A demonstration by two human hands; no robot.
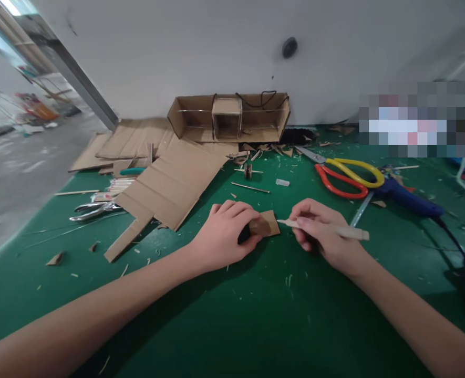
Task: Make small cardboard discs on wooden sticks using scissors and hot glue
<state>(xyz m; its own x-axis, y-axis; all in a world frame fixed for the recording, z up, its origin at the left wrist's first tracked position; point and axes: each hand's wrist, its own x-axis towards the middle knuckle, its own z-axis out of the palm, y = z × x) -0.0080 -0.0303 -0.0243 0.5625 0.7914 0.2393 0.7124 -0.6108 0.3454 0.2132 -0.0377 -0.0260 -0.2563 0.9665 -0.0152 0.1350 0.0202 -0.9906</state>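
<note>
My left hand point(230, 231) is closed over a small black object point(244, 234), pressing it down on a small piece of cardboard point(269, 223). The fingers hide most of the black object, so its kind does not show. Between the fingers of my right hand point(314, 228) is a beige pen point(340, 231). Its thin tip points left and reaches the right edge of the cardboard piece, though I cannot tell whether it touches.
Cardboard sheets point(181, 178) and pliers point(94, 210) lie at the left. An open cardboard box point(195, 121) stands against the wall. Scissors with red and yellow handles point(344, 176) and a blue glue gun point(409, 198) lie at the right. A thin rod point(250, 187) and scraps litter the green table point(256, 325).
</note>
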